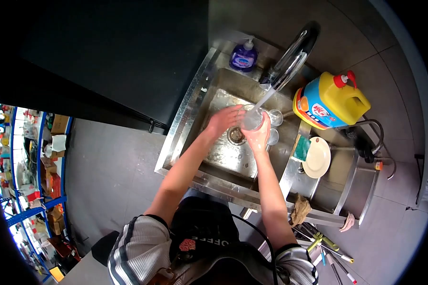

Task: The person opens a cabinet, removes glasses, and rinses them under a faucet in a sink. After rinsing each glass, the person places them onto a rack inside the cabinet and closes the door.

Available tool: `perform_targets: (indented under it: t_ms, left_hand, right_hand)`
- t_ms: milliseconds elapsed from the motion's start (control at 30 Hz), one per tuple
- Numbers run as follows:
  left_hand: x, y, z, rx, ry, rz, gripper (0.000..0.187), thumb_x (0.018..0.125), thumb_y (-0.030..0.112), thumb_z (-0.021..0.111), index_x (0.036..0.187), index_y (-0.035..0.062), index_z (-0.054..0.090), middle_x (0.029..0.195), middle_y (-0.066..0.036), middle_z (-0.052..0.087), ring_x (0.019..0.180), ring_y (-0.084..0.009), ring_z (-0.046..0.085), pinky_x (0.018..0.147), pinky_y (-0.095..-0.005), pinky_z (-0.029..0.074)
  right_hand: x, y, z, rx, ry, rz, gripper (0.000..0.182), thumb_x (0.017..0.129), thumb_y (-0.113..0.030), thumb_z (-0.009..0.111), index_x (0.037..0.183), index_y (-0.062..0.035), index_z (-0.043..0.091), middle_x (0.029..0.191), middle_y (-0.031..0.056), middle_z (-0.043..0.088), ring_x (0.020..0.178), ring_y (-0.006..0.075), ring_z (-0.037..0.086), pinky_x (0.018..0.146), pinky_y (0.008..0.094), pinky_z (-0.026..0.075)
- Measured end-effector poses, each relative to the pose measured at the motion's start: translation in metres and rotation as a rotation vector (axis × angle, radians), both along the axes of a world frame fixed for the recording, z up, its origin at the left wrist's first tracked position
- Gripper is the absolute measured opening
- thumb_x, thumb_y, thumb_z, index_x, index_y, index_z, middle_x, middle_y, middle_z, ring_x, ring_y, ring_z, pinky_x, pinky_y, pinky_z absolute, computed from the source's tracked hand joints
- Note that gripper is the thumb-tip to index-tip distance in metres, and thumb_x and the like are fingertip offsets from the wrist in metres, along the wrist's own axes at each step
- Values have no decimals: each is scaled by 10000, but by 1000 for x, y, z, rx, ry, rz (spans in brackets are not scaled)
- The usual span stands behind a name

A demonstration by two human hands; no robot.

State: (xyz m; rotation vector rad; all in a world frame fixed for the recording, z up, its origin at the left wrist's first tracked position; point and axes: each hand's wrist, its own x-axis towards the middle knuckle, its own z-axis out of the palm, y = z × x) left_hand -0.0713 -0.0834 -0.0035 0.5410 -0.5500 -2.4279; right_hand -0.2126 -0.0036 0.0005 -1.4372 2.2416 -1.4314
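Observation:
My right hand (258, 137) is wrapped round a clear drinking glass (252, 120) and holds it under the faucet (292, 59). Running water (265, 99) falls into its mouth. Beside the glass, on its left, my left hand (225, 119) has its fingers stretched out, the fingertips right at the rim. Two more clear glasses, an upper one (276, 117) and a lower one (273, 137), stand against the right side of the sink basin (228, 159), partly behind my right hand. Below my hands shows the drain (235, 136).
A purple soap bottle (243, 57) stands at the sink's back edge. To the right are a large yellow pump jug (330, 102), a green sponge (301, 147) and a cream plate (317, 158). A brown rag (300, 210) hangs over the front edge, above several mop handles (330, 251).

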Motion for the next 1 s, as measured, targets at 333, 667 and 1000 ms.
perform_targets:
  t_ms: [333, 667, 1000]
  left_hand:
    - [-78, -36, 39, -996, -888, -329, 310, 753, 303, 583, 752, -2, 642, 728, -153, 643, 739, -255, 637, 680, -353, 483]
    - [70, 25, -5, -1401, -840, 273, 123, 659, 108, 708, 707, 50, 610, 687, -77, 624, 681, -230, 616, 653, -329, 483]
    - [150, 70, 19, -1143, -1238, 75, 158, 780, 184, 626, 836, 38, 602, 861, -141, 606, 781, -250, 592, 690, -363, 457]
  right_hand:
    - [11, 13, -2, -109, -535, 95, 763, 503, -81, 787, 1141, -21, 371, 1081, 95, 484, 1024, 214, 477, 905, 330, 385]
    - [11, -8, -15, -218, -964, 68, 571, 557, 19, 801, 984, -97, 440, 948, 15, 533, 856, 119, 504, 814, 290, 424]
    - [27, 6, 4, 28, -845, 8, 619, 565, 28, 795, 1006, -88, 376, 993, 67, 486, 893, 173, 502, 804, 317, 451]
